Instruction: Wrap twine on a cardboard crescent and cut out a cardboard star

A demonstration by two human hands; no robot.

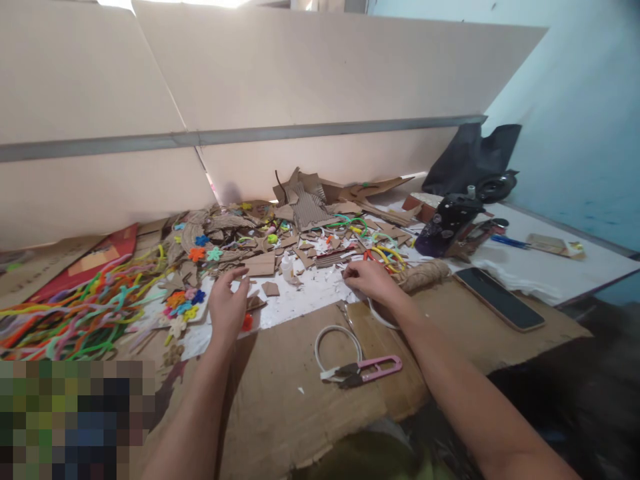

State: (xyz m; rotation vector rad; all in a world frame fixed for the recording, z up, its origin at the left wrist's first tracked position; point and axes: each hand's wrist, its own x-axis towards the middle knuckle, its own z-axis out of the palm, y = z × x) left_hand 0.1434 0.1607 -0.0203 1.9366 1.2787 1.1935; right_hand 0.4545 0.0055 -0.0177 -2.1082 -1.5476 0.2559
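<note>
My left hand [230,297] hovers at the near edge of the white tabletop, thumb and index finger apart, with nothing visible between them. Beside it lie small cardboard scraps [271,289] and a red piece [247,323]. Across from it my right hand [369,280] is closed, fingertips pinched together; whatever they hold is hidden. A small clear-white glue bottle [287,269] stands between the hands. Nearer to me, pink-handled thread snips [375,369] lie on a cardboard sheet [290,393], touching a white ring [317,347].
Colourful pipe cleaners [75,310] and felt-like flowers [183,303] spread on the left. Cardboard scraps [310,203] pile at the back. On the right are yellow-handled pliers [387,257], a twine roll [425,275], a phone [500,299] and a dark glue-gun-like tool [445,223].
</note>
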